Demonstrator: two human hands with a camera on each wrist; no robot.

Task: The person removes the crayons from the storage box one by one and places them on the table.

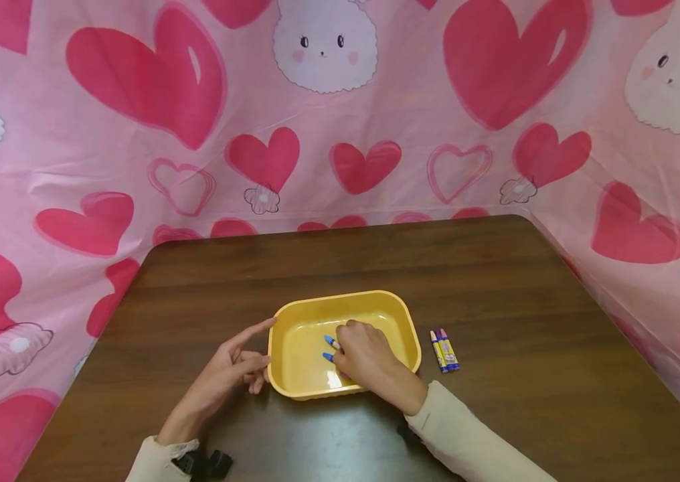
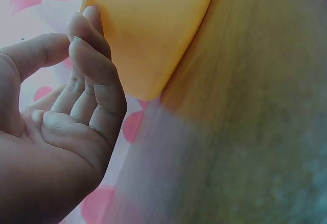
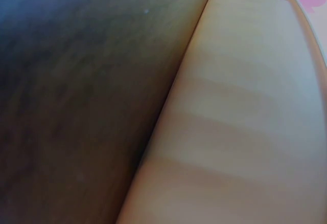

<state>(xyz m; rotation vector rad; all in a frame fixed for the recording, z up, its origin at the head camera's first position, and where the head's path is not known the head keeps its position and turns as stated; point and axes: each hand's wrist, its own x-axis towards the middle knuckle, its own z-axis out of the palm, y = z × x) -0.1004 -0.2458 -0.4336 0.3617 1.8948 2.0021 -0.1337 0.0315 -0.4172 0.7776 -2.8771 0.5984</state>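
Across the upper frame, pink heart-print cloth [image 1: 412, 87]; below, the dark worktop [image 1: 496, 281]. At lower centre, a yellow tray [image 1: 304, 335]. At its left wall, the left hand [image 1: 228, 368], index finger extended to the rim, nothing visibly gripped. Over the tray's interior, right of its middle, the right hand [image 1: 370, 351], fingers curled, apparently pinching blue-tipped crayons [image 1: 332, 342] pointing left. Smallest, loose crayons [image 1: 445, 350], side by side on the worktop, long axes near-vertical in frame. Likely key relation: rightward from the right hand, the nearer one, just beyond the tray's right wall.
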